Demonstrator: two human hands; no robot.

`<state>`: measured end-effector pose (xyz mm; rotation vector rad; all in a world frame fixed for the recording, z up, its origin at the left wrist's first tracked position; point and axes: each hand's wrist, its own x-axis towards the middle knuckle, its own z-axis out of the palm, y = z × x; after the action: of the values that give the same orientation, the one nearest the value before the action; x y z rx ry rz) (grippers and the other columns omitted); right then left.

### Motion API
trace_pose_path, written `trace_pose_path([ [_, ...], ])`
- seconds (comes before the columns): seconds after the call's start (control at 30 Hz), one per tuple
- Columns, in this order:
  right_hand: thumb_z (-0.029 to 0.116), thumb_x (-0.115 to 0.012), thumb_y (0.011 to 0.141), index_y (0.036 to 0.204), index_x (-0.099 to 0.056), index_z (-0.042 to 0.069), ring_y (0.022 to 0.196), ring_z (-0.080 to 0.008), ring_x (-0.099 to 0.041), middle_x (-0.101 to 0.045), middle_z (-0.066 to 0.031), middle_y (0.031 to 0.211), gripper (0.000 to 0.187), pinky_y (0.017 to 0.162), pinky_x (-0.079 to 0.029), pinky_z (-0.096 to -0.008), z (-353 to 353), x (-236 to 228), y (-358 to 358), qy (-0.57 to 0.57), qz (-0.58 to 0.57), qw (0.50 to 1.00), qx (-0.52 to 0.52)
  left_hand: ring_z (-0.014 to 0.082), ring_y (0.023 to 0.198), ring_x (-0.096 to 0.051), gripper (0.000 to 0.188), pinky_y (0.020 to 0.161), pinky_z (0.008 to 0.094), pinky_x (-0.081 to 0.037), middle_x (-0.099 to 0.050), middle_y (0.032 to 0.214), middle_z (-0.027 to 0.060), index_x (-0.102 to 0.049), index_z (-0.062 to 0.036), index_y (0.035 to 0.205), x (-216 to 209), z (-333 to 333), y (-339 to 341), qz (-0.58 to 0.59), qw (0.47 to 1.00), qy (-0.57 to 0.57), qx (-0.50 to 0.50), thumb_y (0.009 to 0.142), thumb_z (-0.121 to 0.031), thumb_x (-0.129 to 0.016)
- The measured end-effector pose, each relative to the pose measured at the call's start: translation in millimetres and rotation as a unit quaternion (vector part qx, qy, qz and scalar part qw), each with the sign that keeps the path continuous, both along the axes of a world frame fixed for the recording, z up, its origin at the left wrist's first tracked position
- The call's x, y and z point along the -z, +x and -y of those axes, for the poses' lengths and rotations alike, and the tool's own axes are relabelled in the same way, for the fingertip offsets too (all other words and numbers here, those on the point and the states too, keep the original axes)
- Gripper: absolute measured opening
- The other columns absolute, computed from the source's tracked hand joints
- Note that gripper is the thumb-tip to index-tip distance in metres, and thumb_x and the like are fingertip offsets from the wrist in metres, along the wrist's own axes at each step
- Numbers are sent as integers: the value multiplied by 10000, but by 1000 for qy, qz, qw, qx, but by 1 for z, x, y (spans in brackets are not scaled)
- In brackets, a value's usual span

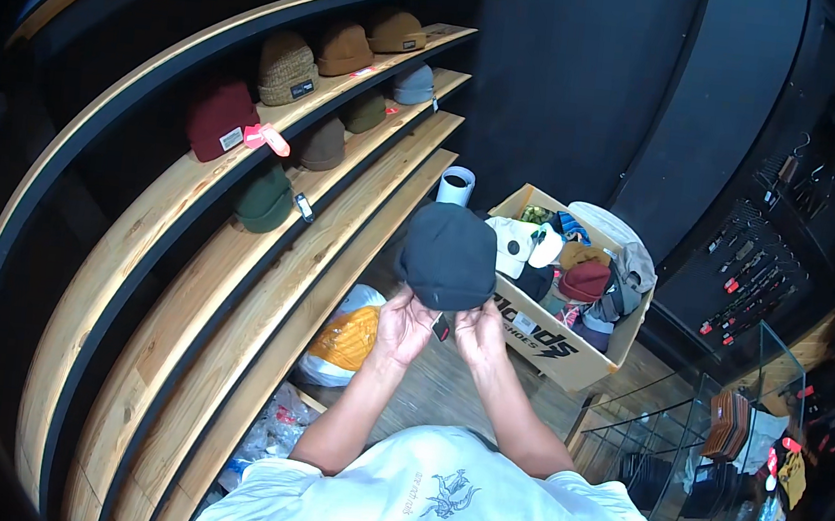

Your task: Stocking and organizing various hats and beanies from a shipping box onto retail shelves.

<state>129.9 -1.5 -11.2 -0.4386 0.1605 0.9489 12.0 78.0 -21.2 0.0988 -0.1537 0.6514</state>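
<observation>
A dark grey beanie is held up in front of the chest by both hands, above the wooden floor and between the shelves and the box. The left hand is closed on its lower left edge, and the right hand is pinched on the lower right edge, where a small dark tag hangs between the 2 hands.

On the curved wooden shelves to the left, 8 beanies are already set out: a maroon one with a pink tag, a speckled tan one, 2 brown ones on the upper board, and a green one with 3 more on the board below. The 2 lower boards are bare in what is shown.

A cardboard box to the right is seen still heaped with mixed caps and beanies, and a white bag with an orange knit item lies on the floor. The stocking is judged to be well under way but less than half done.
</observation>
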Motion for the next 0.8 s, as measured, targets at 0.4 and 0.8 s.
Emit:
trace_pose_path([
  [0.4,480,-466,1005,1387,-410,52,1131,-270,-631,-610,-146,1264,577,990,-521,-458,56,-19,81,28,219,930,-293,257,939,-705,271,868,389,-579,-706,1036,152,-622,2,1071,6,-26,26,-172,980,54,84,1003,-155,-411],
  [0.8,321,-599,975,1304,-522,31,1144,-173,-608,-611,-79,1290,445,1023,-476,-332,45,-43,61,120,160,962,-187,180,807,-617,245,816,372,-536,-649,926,62,-600,-92,1121,45,3,44,-362,924,90,-87,1020,-271,-467],
])
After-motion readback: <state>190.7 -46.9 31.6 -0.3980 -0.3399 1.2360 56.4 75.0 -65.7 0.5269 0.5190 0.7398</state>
